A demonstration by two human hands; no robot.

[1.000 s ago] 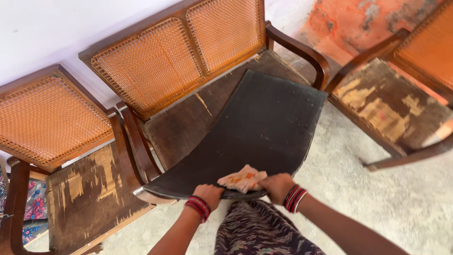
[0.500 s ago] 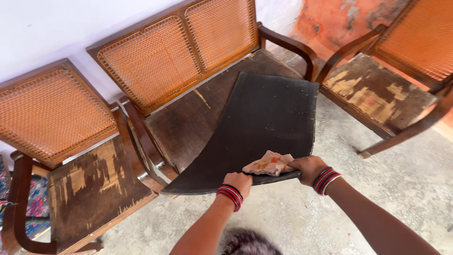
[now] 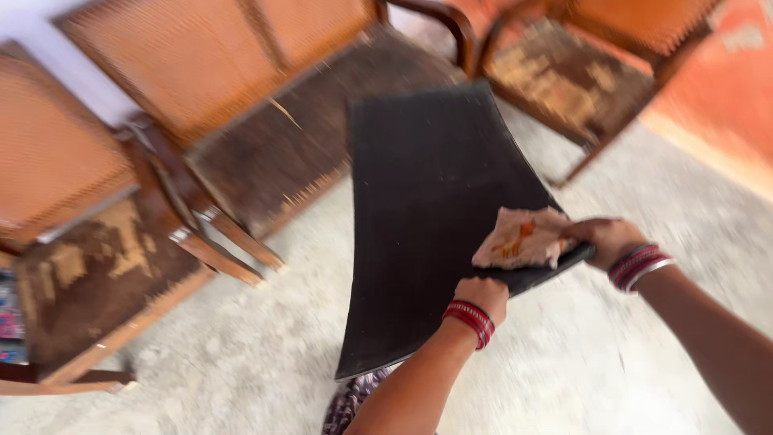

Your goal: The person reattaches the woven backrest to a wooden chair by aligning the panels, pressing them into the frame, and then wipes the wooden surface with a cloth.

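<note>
Fingers of left hand clamp the black mat near edge; right hand pinches cloth there. Mat's long axis runs away.

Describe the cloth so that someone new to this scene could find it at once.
Start at the big black mat held up over the concrete floor, in front of the cane-backed wooden chairs. Near its lower right edge, the right hand presses a crumpled cloth against it. It is the only pale, orange-patterned thing on the black surface.
</note>
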